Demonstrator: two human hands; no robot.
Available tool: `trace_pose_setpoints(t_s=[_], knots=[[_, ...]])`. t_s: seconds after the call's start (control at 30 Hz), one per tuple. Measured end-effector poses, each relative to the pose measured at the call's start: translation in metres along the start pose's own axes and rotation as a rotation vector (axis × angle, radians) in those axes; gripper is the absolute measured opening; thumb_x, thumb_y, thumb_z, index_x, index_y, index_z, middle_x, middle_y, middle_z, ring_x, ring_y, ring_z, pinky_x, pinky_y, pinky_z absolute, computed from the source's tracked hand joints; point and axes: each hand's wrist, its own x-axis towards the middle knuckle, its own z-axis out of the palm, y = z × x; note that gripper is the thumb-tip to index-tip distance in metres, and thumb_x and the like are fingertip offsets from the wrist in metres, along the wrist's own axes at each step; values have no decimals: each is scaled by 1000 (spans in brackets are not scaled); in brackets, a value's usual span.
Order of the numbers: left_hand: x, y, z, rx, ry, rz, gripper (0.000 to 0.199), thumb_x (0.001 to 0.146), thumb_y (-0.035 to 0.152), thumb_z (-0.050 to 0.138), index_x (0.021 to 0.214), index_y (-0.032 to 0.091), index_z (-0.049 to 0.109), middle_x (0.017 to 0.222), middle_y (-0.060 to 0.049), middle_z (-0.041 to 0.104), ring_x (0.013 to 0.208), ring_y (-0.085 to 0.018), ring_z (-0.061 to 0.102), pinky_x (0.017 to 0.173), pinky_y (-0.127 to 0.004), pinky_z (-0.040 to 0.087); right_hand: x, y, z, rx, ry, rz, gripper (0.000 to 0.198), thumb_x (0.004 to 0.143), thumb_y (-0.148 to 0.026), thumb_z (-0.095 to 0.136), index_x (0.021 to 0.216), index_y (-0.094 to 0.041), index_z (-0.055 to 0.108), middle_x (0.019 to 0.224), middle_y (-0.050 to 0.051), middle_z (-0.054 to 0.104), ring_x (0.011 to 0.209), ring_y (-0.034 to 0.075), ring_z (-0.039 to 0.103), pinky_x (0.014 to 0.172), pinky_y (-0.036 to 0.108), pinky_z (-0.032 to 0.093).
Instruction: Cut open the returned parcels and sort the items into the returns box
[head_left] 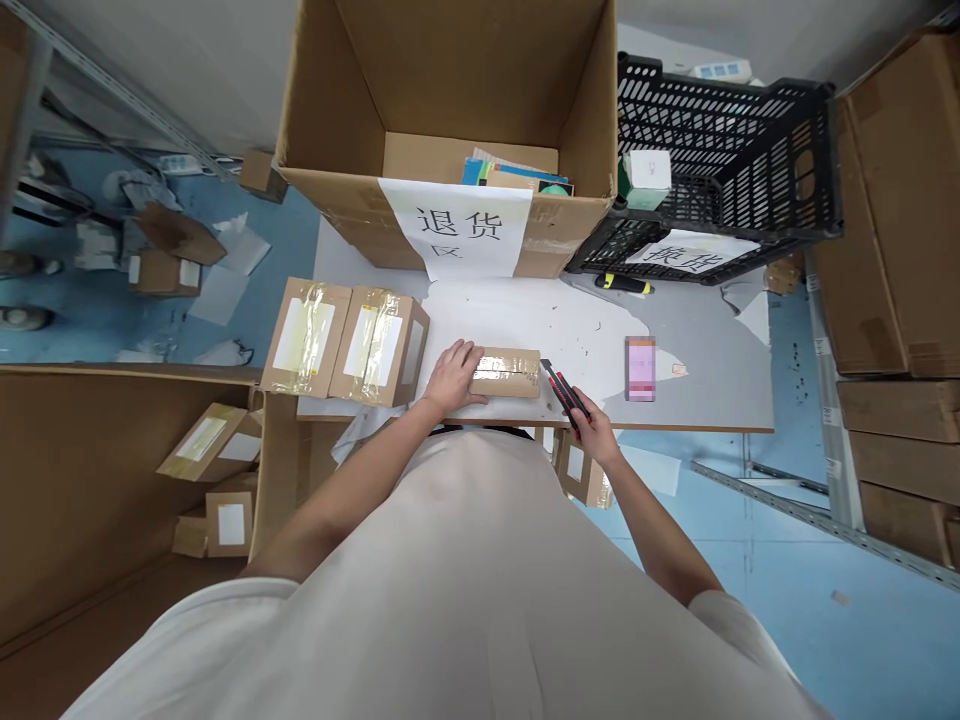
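Note:
A small cardboard box [508, 373], sealed with clear tape along its top, lies flat on the white table. My left hand [454, 377] grips its left end, the thumb near the front edge and the fingers toward the far edge. In my right hand [592, 425] is a black and red box cutter [564, 392], its tip pointing at the box's right end. The tip looks very close to the cardboard; I cannot tell whether they touch. Two taped boxes with white labels, one on the left [306, 340] and one beside it [379, 345], stand left of my left hand.
A big open carton [337, 200] with a paper sign stands at the back, colourful packages inside. Right of it, a black plastic crate [780, 150] holds a white-green box [647, 180]. A yellow-black cutter [624, 284] and a phone-like pink object [640, 369] lie on the table [712, 330].

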Motion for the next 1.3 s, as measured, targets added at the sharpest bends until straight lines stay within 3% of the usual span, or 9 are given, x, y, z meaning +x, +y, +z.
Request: trace_pose_setpoints(t_s=[0.23,0.4,0.63,0.83,0.93,1.0,1.07,1.2,1.3], knots=[[-4,1,6,-8,41,-13,95,56,55,80,134,16,42,134,-20,44,129,-39,35,106,-50,37,9,-7,-23,-118,-122,-104,66,83,-53,52,140,-20,43,66,-2,57,42,8,39,42,24,40],[-5,3,5,-2,36,-22,93,57,54,79,134,18,42,133,-19,44,128,-39,36,101,-50,41,15,-9,-40,-98,-213,-65,66,82,-50,54,140,-20,43,64,-3,54,40,7,38,39,23,37],[-4,3,5,9,24,-30,97,53,51,82,134,15,43,133,-20,44,127,-38,35,102,-49,42,4,-15,-31,-215,-312,-100,61,82,-48,52,137,-21,49,60,-3,55,43,10,40,42,25,41],[-6,1,6,-13,42,-13,95,56,52,81,134,16,43,133,-19,42,128,-38,35,104,-49,40,-11,-5,-38,-197,-271,-77,61,83,-51,52,136,-21,49,63,-1,59,41,10,40,41,26,39],[0,8,8,-35,83,-98,95,58,57,78,135,15,42,132,-20,43,126,-38,36,101,-49,42,-18,4,-44,-50,-103,-48,65,83,-54,52,138,-21,42,71,1,63,40,9,41,39,25,37],[7,17,9,-50,132,-208,98,57,61,76,136,14,40,131,-22,43,124,-40,37,98,-51,43,-18,7,-35,89,77,-48,66,82,-57,53,136,-22,39,86,5,66,45,10,49,39,24,39],[12,26,9,-61,152,-302,103,56,65,75,137,12,38,133,-24,40,124,-42,36,97,-53,42,-12,5,-10,247,188,-46,60,80,-59,54,127,-23,42,100,8,65,60,13,60,45,23,46],[11,37,4,-56,82,-342,107,58,67,72,138,6,37,134,-28,41,124,-43,36,100,-54,36,17,-9,60,609,170,4,45,78,-56,61,110,-30,43,118,5,61,94,19,66,67,32,56],[-2,36,3,-117,41,-333,81,77,57,60,136,5,42,121,-24,55,116,-37,47,101,-50,36,39,-22,90,728,148,7,41,80,-53,60,109,-33,40,115,2,64,101,20,65,73,36,57]])
